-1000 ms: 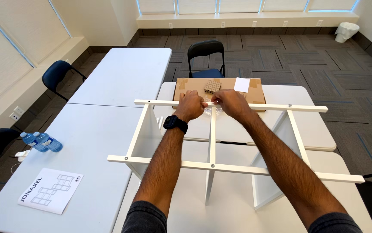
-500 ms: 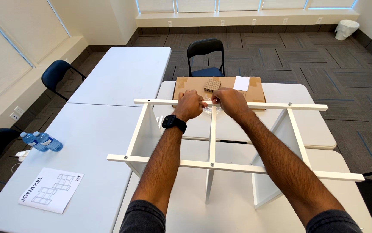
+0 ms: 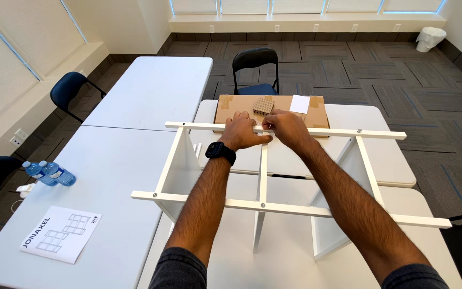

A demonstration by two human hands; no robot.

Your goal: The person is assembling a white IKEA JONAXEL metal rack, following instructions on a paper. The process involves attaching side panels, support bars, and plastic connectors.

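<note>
A white shelf frame stands on the white table, with upright panels and thin rails running across. Both my hands meet at the middle of the far rail, where the centre upright joins it. My left hand, with a black watch on its wrist, rests curled on the rail. My right hand pinches something small at the same spot; what it is stays hidden by the fingers. Behind the hands lies a flat brown cardboard box with a small cardboard honeycomb piece and a white paper on it.
A printed instruction sheet lies at the near left of the table, with plastic water bottles beyond it. A dark chair stands behind the box, a blue chair at the left, and a white bin in the far corner.
</note>
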